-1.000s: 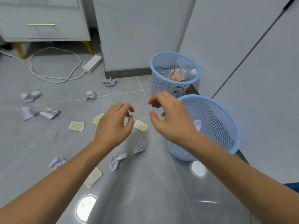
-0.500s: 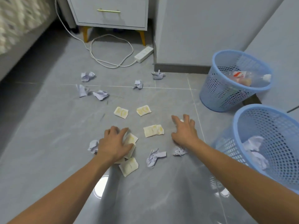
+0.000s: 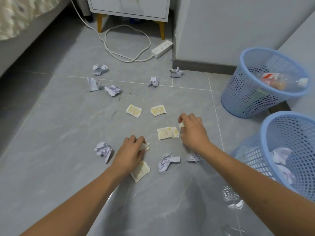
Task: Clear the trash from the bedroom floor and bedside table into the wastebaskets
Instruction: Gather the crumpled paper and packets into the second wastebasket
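A yellow-white packet (image 3: 145, 145) lay on the grey floor (image 3: 59, 133), pinched by the left hand (image 3: 131, 151) with curled fingers. The right hand (image 3: 192, 132) curled its fingers round another small packet (image 3: 181, 125), beside a flat one (image 3: 167, 133). Two blue wastebaskets (image 3: 252, 99) stood to the right.

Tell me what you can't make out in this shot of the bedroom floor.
All from the head view:
- Bedside table: its top is cut off by the upper edge, so any trash there is unseen.
- Near wastebasket: the right edge crops it, hiding part of its contents.
- Packet in the left hand: the fingers cover most of it.
- Print on the yellow packets: too small to read.
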Motion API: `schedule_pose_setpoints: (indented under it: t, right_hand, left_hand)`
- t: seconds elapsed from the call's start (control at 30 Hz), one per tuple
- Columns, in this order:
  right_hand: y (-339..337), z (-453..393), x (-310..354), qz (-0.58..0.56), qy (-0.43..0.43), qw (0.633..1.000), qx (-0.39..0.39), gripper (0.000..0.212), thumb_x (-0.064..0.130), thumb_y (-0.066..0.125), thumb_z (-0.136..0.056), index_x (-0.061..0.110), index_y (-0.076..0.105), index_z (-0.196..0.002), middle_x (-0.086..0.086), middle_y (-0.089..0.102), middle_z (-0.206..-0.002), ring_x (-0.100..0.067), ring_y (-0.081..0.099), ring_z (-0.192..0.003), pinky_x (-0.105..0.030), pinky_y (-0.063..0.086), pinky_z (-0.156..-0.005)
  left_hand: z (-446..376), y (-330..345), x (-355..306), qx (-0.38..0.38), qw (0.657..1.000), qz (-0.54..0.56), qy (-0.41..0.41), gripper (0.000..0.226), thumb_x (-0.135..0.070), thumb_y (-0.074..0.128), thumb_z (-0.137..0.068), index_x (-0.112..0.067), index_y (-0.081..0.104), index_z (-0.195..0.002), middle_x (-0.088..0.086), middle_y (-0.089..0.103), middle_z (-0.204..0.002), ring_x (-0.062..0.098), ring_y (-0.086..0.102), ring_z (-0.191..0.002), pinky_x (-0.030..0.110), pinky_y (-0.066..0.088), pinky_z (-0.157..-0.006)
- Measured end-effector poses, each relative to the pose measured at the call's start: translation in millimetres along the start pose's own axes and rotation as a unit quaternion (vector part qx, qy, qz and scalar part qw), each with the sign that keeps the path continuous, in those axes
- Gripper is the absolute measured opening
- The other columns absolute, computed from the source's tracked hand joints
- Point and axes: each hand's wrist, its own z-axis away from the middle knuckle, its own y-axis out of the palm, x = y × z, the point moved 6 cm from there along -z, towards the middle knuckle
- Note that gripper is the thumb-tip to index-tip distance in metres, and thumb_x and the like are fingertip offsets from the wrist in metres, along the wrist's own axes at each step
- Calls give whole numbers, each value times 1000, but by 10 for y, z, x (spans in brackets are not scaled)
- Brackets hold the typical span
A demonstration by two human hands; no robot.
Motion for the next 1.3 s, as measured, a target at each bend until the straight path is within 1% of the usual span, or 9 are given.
schedule_pose_setpoints:
  t: [0.1,0.23,0.37,0.63,0.83,1.0,1.17,1.23,1.3]
  right_hand:
    - [175,-56,389,-7,-81,994,79,39,5,54,-90,25,51,-123,-5,47,-121,-33,41,-113,-47,46,-89]
    - [447,-37,519,90,-101,974,182,51,25,64,-85,37,46,-131,-2,34,-127,-29,35,-117,-44,43,-87]
    - [509,33,498,60,-112,977,174,41,23,68,-91,33,48,-126,-1,39,-123,-28,39,-110,-38,44,-82]
    - [344,195,421,-4,-107,981,159,19,2,59,-89,18,59,-99,1,40,-99,-35,52,-95,-32,33,-72]
    - [-1180,390,379,-76,-50,996,-18,16,10,64,-92,23,59,-98,1,46,-100,-24,51,-88,-34,36,-73]
    - [-2617,889,-424,-63,33,980,-186,11,10,66,-89,19,61,-93,-1,49,-95,-17,49,-83,-27,30,-66]
    - [-2811,1511,-1586,-23,223,964,-141,14,8,68,-84,20,63,-89,-4,50,-92,-32,57,-91,-31,29,-68]
    - [-2711,1724,-1792,-27,253,962,-100,19,11,70,-84,26,60,-90,-5,51,-98,-32,59,-95,-30,31,-70]
    - [-2625,1881,-1853,-12,265,963,-38,31,18,76,-82,27,63,-108,-6,52,-108,-30,60,-102,-30,38,-76]
  left_hand:
    - [-11,14,44,8,1000,23,-8,16,-19,57,-94,-22,53,-108,0,51,-95,22,44,-85,34,33,-68]
    - [5,-54,63,7,998,57,-14,11,-17,56,-93,-21,52,-103,2,52,-92,26,47,-85,38,37,-70]
    - [28,-136,101,-16,996,83,-17,9,-18,58,-94,-24,52,-97,-2,51,-90,24,49,-87,42,43,-75]
    - [-22,-487,-164,-59,986,158,16,12,-20,64,-95,-28,55,-97,-3,59,-92,17,56,-87,32,39,-70]
    - [-331,-1050,-1282,-90,962,228,117,12,-17,68,-94,-23,58,-97,-3,61,-92,10,58,-85,25,41,-70]
    - [-490,-1152,-2848,-73,931,267,238,11,-16,69,-91,-18,60,-98,-6,62,-91,4,56,-83,17,40,-70]
    - [-497,-650,-4029,-1,921,226,316,12,-19,66,-88,-18,59,-98,-2,63,-94,19,58,-91,38,47,-76]
    - [-490,-371,-4219,31,941,134,309,18,-26,65,-90,-19,58,-106,3,61,-102,27,55,-101,44,48,-79]
    - [-464,-215,-4280,67,954,23,292,35,-39,67,-90,-24,57,-121,5,58,-116,30,49,-114,46,48,-87]
